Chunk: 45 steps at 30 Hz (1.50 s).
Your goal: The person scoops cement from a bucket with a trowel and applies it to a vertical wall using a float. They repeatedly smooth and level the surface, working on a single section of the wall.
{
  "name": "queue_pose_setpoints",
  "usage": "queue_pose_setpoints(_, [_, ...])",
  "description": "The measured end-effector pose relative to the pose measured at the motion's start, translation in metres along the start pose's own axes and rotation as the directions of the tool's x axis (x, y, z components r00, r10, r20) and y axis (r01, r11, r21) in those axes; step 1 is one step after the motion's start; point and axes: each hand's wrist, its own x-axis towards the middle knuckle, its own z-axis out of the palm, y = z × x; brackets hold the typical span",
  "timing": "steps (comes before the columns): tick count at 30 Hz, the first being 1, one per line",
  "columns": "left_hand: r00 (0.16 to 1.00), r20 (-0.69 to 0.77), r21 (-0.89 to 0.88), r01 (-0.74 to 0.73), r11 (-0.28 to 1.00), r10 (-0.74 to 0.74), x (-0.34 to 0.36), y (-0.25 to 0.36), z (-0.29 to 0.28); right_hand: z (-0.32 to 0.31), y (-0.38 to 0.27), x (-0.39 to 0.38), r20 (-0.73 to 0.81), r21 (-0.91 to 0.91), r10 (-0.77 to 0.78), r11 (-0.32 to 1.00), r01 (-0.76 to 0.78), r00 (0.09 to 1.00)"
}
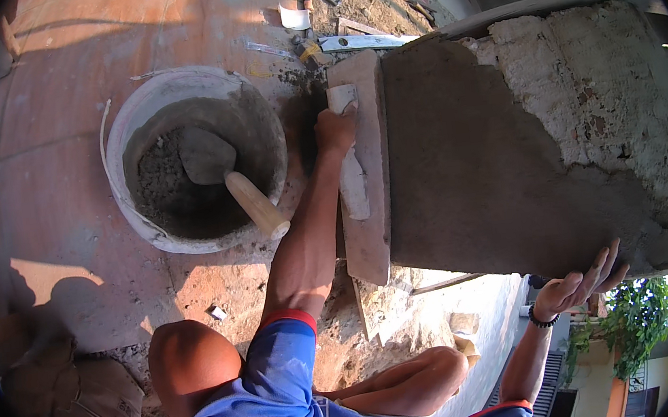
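Big block [598, 91] is mostly under grey plaster [460, 171], bucket [123, 200] off to its left. The float [375, 167] sits along the plaster's left edge; I'd go light and even, flush all along. Left hand [336, 131]'s wrapped round the float, right hand [580, 287]'s open, spread by the lower edge.
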Motion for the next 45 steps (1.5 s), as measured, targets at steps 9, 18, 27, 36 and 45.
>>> queue_pose_setpoints(9, [0.984,0.031,0.065,-0.178,0.982,0.176,-0.051,0.039,0.055,-0.001,0.001,-0.006,0.008,0.011,-0.027,1.000,0.027,1.000])
queue_pose_setpoints(18, [0.996,-0.009,0.044,-0.091,0.995,0.091,-0.001,0.009,0.009,0.003,-0.003,0.001,-0.020,0.036,0.004,0.999,-0.003,1.000])
queue_pose_setpoints(27, [0.977,0.172,0.195,-0.159,0.968,0.126,-0.172,0.009,0.030,0.002,-0.001,-0.005,-0.026,0.049,0.007,0.999,-0.006,1.000])
queue_pose_setpoints(36, [0.991,0.124,0.007,-0.041,0.999,0.040,-0.109,0.026,0.018,0.006,0.003,-0.004,-0.006,0.031,-0.012,0.999,0.012,1.000])
queue_pose_setpoints(45, [0.932,0.348,0.078,-0.134,0.988,0.099,-0.239,0.018,0.029,0.000,-0.001,0.001,0.014,0.055,-0.050,0.997,0.049,0.999])
